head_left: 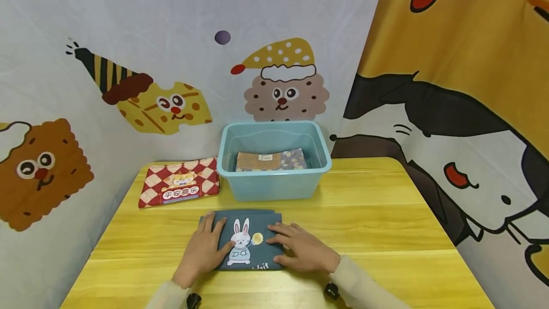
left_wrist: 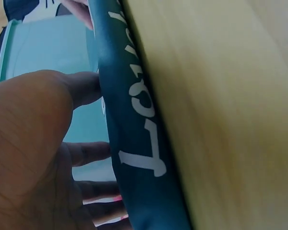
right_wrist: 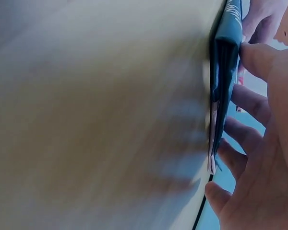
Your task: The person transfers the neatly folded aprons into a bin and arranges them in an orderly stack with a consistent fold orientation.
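A folded dark teal fabric piece [head_left: 266, 247] with a white rabbit print lies flat on the table. My left hand [head_left: 205, 247] rests on its left side with fingers spread and thumb extended towards the rabbit. On the right edge, my right hand [head_left: 303, 249] touches the fabric with its fingertips. Seen from the left wrist, the front fold [left_wrist: 139, 120] carries white lettering, with the left thumb and fingers against the top face. The right wrist view shows the stacked layers [right_wrist: 223, 81] at the side, beside the fingers of the right hand [right_wrist: 259, 129].
A light blue plastic bin [head_left: 274, 187] stands behind the fabric, with folded patterned cloths [head_left: 266, 161] inside. Left of the bin lies a red and cream checked folded cloth [head_left: 180, 182] with a cartoon print. The yellow wooden table [head_left: 369, 213] backs onto a printed curtain [head_left: 180, 13].
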`<action>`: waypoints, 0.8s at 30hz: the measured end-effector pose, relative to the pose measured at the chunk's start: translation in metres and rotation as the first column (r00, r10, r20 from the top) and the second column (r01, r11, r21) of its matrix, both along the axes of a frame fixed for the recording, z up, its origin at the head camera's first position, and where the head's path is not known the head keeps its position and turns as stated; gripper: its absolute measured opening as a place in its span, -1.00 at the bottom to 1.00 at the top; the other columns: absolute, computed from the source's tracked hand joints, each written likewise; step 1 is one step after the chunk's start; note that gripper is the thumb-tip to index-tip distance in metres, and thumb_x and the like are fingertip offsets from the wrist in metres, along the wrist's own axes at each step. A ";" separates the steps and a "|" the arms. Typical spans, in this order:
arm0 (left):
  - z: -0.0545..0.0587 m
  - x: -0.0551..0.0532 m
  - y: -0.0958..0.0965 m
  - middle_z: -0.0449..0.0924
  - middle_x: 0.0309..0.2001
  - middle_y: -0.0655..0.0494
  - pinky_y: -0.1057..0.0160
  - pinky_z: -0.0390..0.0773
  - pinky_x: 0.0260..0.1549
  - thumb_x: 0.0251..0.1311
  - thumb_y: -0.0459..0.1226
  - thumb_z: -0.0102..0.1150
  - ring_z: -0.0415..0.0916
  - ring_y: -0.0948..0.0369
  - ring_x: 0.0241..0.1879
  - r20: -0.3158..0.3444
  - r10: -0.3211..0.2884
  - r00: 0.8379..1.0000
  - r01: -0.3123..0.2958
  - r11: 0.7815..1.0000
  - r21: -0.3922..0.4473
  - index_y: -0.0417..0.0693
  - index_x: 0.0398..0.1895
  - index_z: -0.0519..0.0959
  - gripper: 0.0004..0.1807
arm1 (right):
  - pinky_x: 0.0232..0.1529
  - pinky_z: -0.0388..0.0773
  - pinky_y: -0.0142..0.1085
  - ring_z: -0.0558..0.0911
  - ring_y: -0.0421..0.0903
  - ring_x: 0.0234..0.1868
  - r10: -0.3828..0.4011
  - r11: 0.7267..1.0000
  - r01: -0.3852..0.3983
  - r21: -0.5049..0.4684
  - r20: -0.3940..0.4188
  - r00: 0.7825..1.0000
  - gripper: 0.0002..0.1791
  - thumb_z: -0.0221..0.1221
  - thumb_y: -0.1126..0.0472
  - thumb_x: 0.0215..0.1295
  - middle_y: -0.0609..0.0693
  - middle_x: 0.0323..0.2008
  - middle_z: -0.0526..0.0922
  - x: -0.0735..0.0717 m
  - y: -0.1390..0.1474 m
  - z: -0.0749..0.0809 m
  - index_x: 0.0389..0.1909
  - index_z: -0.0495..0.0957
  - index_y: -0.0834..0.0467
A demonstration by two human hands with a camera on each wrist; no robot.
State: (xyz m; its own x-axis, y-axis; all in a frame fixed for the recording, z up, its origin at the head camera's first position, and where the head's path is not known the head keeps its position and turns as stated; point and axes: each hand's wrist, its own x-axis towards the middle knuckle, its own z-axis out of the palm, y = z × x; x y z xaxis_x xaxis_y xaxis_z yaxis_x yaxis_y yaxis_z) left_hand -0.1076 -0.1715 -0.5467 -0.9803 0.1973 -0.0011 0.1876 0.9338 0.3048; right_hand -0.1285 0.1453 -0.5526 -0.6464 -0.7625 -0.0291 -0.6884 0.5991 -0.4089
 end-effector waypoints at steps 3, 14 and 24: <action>-0.002 -0.001 0.008 0.19 0.50 -0.41 -0.30 0.38 0.35 0.31 0.13 0.27 0.15 -0.31 0.51 -0.007 0.001 1.000 -0.001 1.000 -0.005 -0.20 0.43 0.41 -0.20 | 0.57 0.15 0.16 0.21 0.08 0.61 -0.020 1.000 0.020 -0.006 0.013 1.000 -0.48 0.06 -0.25 0.51 -0.11 0.59 0.22 0.000 0.006 0.001 0.38 0.47 -0.20; -0.004 -0.003 0.036 0.20 0.50 -0.41 -0.29 0.41 0.33 0.28 0.14 0.29 0.16 -0.30 0.51 -0.020 -0.020 1.000 0.021 1.000 0.014 -0.19 0.43 0.43 -0.19 | 0.55 0.15 0.20 0.23 0.11 0.60 -0.060 0.995 0.065 -0.081 0.063 0.996 -0.54 0.15 -0.17 0.49 -0.08 0.57 0.27 0.001 0.035 0.001 0.32 0.53 -0.17; 0.000 -0.006 0.057 0.18 0.51 -0.39 -0.27 0.43 0.32 0.28 0.15 0.28 0.15 -0.28 0.52 -0.010 -0.047 0.999 0.047 0.999 0.012 -0.17 0.44 0.42 -0.19 | 0.50 0.27 0.15 0.25 0.07 0.58 -0.099 0.988 0.109 -0.107 0.095 0.991 -0.55 0.19 -0.18 0.46 -0.11 0.56 0.29 0.002 0.059 0.002 0.28 0.56 -0.17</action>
